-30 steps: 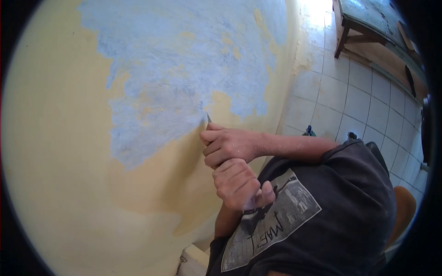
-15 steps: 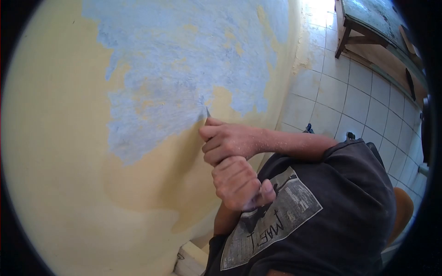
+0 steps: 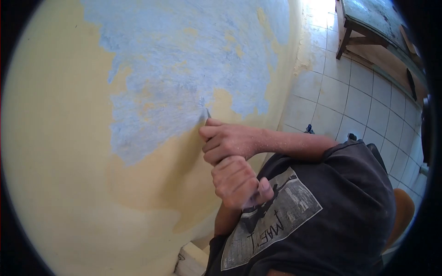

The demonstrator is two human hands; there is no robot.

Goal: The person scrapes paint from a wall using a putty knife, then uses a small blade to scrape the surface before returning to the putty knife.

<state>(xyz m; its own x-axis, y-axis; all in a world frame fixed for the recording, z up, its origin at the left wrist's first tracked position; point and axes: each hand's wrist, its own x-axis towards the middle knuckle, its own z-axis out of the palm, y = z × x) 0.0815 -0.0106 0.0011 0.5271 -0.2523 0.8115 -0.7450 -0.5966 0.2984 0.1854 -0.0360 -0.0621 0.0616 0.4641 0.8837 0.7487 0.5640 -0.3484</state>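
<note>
A narrow metal blade of a scraper (image 3: 208, 113) pokes out above my right hand (image 3: 230, 141), its tip against the wall (image 3: 60, 152). My right fist is closed round the tool, and pale specks dot its wrist. Directly below, touching it, my left hand (image 3: 235, 181) is closed in line with the same tool, thumb out to the right. Both hands hide the handle. Around the tip, a large patch of bluish paint (image 3: 165, 69) meets the yellowish surface along a ragged edge.
White floor tiles (image 3: 334, 92) stretch along the right. A worn table (image 3: 375, 20) with wooden legs stands at the upper right. Something brown and rounded (image 3: 403, 211) shows behind my dark shirt (image 3: 340, 207). A pale block-like ledge (image 3: 191, 260) is at the bottom.
The view has shifted very slightly, the wall patch sliding a little to the right. Both hands and the blade stay almost in place.
</note>
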